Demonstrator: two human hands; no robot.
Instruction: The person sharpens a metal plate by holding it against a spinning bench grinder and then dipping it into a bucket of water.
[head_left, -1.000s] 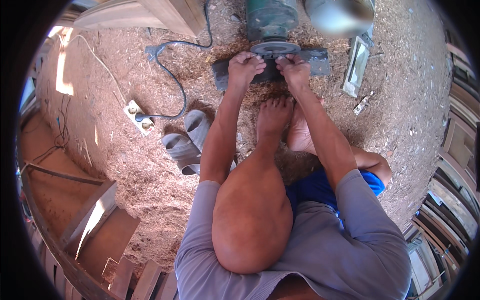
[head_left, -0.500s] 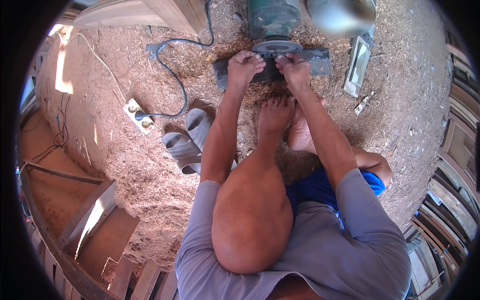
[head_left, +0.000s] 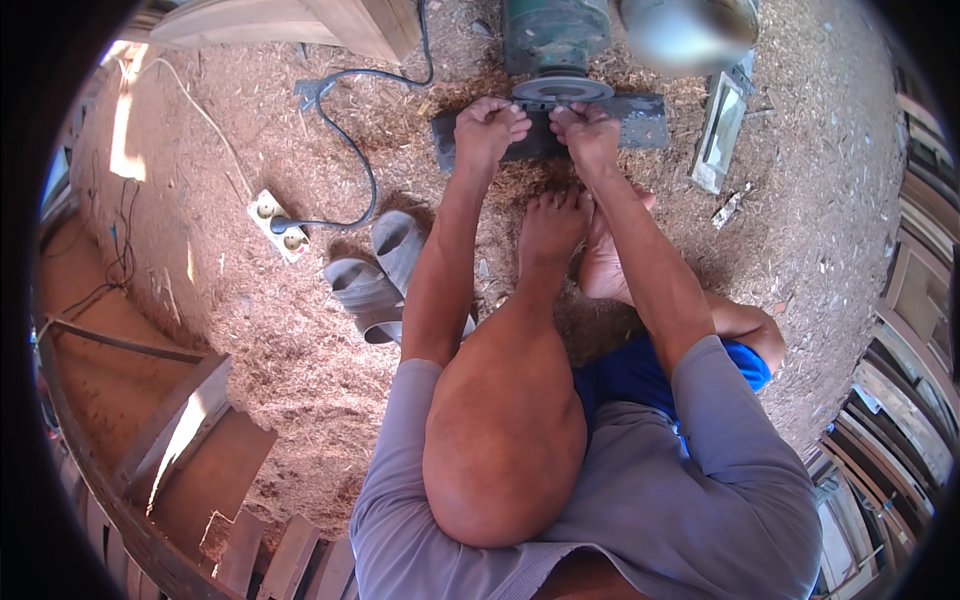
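Note:
At the top of the view a green motor-driven grinder (head_left: 556, 38) carries a round grey grinding wheel (head_left: 563, 90). My left hand (head_left: 484, 130) and my right hand (head_left: 590, 135) are held close in front of the wheel, a little apart. Both are closed, with fingertips pinching the ends of a thin dark strip (head_left: 541, 106) that has small holes. It lies along the near side of the wheel; whether it touches is too small to tell. Under my hands a dark flat board (head_left: 641, 122) rests on the ground. My bare feet (head_left: 553, 222) are just nearer to me.
A black cord (head_left: 362, 160) runs to a white socket strip (head_left: 277, 226) at the left. Grey sandals (head_left: 372, 284) lie beside my left forearm. A narrow framed piece (head_left: 718, 133) and a rounded metal vessel (head_left: 690, 32) are at the right. Wood shavings cover the ground.
My hands have shifted very slightly left relative to the wheel and board, still pinching the thin strip. The view itself has moved a little.

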